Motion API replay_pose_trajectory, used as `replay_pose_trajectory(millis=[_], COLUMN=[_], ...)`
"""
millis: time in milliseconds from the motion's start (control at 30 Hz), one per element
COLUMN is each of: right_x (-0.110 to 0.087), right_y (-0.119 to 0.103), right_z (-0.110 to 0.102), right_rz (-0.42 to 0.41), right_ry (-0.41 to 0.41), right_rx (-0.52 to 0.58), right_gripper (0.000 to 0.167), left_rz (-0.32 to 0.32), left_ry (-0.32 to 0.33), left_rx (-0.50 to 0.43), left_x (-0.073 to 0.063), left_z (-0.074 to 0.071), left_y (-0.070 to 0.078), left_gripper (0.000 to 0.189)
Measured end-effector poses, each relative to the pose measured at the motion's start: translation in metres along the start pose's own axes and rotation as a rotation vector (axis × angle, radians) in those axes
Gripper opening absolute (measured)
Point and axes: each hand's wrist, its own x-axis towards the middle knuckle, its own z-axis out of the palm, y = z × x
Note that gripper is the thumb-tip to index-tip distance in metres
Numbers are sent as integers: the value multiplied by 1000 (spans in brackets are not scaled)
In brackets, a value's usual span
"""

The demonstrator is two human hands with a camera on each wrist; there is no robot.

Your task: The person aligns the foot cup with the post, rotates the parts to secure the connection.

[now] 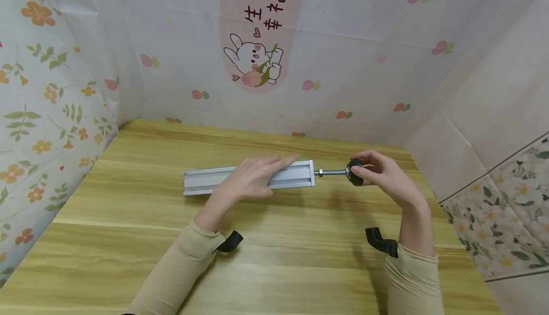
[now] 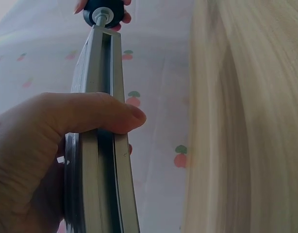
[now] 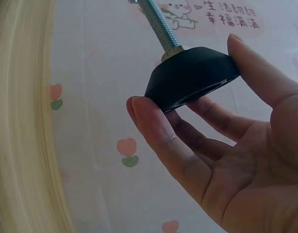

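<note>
A slotted aluminium profile [image 1: 291,176] lies lengthwise across the middle of the head view, held above the table. My left hand [image 1: 249,177] grips it around its middle; in the left wrist view the thumb [image 2: 105,114] crosses its grooved face. From the profile's right end sticks out a threaded rod [image 1: 334,172] with a hex nut [image 1: 320,173] on it. At the rod's outer end is a black round levelling foot [image 3: 192,75]. My right hand [image 1: 388,174] pinches the foot's rim between thumb and fingers, with the palm behind its flat underside.
The wood-grain table [image 1: 300,258] spreads below both hands. A white cloth [image 1: 364,57] with printed tulips hangs behind it, and a floral cloth [image 1: 47,115] stands at the left. Tiled wall [image 1: 506,196] borders the right side. Black curved mounts [image 1: 231,241] show at both wrists.
</note>
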Motion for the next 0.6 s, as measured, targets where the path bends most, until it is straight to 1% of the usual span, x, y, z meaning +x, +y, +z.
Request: replay_pose_trajectory(millis=[100,333,600], right_x=[-4,-10,-11], right_y=[5,16,26], right_z=[0,0,-1], right_rz=[7,34,16], right_ry=[-21,-84,-155], right_rx=[-10,7,-12], right_gripper=[45,43,39], left_rz=[1,41,55], left_ry=[-39,-78,-130], left_rx=[-18,-40,-88], left_x=[2,2,1], left_z=[3,10,15], left_y=[1,1,2], left_gripper=[100,101,101])
